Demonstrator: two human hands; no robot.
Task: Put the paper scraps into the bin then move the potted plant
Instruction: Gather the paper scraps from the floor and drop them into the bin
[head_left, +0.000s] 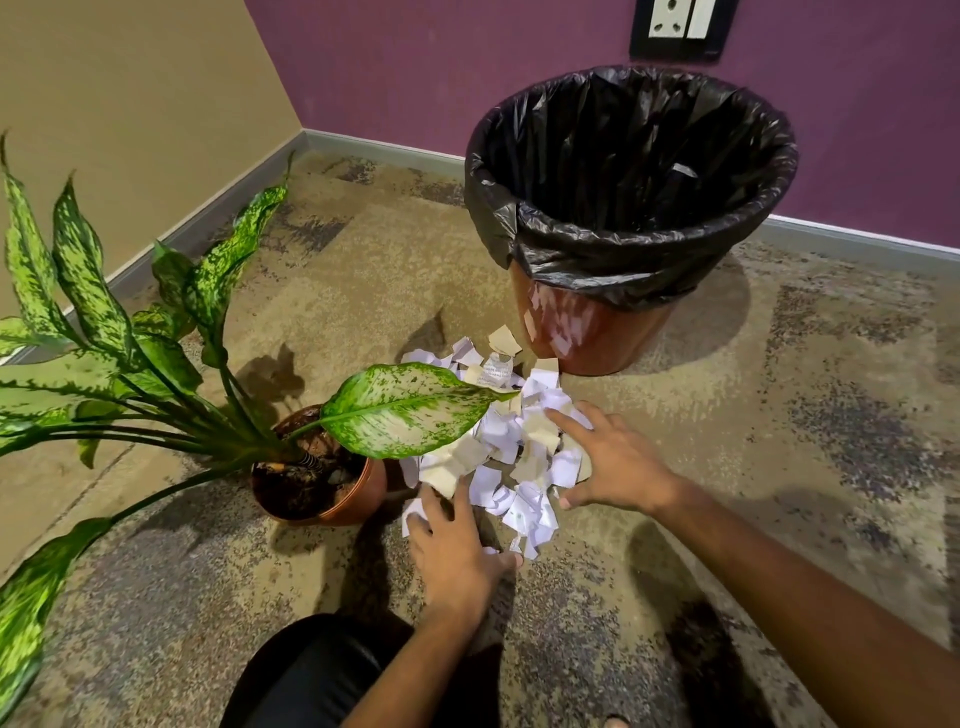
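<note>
A heap of white and beige paper scraps (511, 441) lies on the carpet between the plant pot and the bin. My left hand (460, 551) rests on the near left edge of the heap, fingers spread over scraps. My right hand (608, 457) lies flat on the heap's right side, fingers straight and pointing left. The bin (602, 332) is brown with a black liner (639, 171) and stands just beyond the heap. The potted plant (322, 478) sits in a brown pot to the left; one broad speckled leaf (400, 408) overhangs the scraps.
Carpeted floor (779, 415) in a room corner, beige wall (130, 104) at left, purple wall (441, 62) behind with a socket plate (683, 26). Long plant leaves (62, 312) spread left. My dark-clad knee (311, 675) is at the bottom edge.
</note>
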